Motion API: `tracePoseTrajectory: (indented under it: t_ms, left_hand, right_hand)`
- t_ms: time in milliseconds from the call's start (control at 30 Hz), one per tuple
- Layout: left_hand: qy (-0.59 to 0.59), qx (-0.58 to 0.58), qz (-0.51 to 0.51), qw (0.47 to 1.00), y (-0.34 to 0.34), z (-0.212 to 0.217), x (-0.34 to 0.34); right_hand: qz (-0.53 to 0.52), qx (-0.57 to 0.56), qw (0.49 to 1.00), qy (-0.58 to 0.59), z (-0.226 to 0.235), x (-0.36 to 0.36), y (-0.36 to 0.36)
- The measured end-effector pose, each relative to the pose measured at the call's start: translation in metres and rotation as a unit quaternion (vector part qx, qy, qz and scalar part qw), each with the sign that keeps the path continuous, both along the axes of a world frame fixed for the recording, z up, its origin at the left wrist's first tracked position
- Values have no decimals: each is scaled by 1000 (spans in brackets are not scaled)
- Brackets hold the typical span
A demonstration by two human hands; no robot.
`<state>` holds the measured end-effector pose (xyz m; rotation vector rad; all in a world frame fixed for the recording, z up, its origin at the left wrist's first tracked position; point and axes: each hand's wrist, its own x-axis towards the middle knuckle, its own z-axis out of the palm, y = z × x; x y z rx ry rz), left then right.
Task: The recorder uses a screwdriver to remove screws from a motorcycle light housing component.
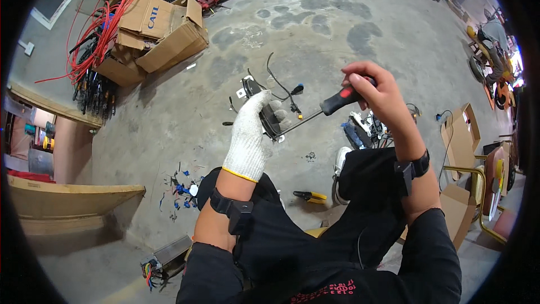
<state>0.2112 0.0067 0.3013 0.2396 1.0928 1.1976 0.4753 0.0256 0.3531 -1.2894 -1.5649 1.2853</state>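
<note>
My left hand (254,126), in a white knit glove with a yellow cuff edge, is closed around a dark, elongated electrical unit (270,121) with cables trailing from its far end. Bare and raised to the right, my right hand (378,89) grips a screwdriver (340,101) by its black and red handle. The shaft slants down to the left, and its tip meets the near end of the unit close to a small metal tab. Whether the tip sits in a screw is too small to tell. The glove hides the unit's middle.
Yellow-handled pliers (310,196) lie between my feet. Blue and white scraps (184,190) are scattered at left, and removed parts (365,129) pile up by my right knee. Cardboard boxes (163,31) and red cable (104,39) stand far left. A metal-cased unit (169,259) lies near left.
</note>
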Motion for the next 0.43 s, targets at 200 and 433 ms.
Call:
tracePoseTrajectory:
  t_ms: [200,433]
  left_hand:
    - [-2,27,-8,1000,-1,2,5]
    - [-16,14,-17,1000,-1,1,3]
  right_hand:
    - [-10,50,996,69,-16,9,10]
    - [44,100,990,86,-6,9,10]
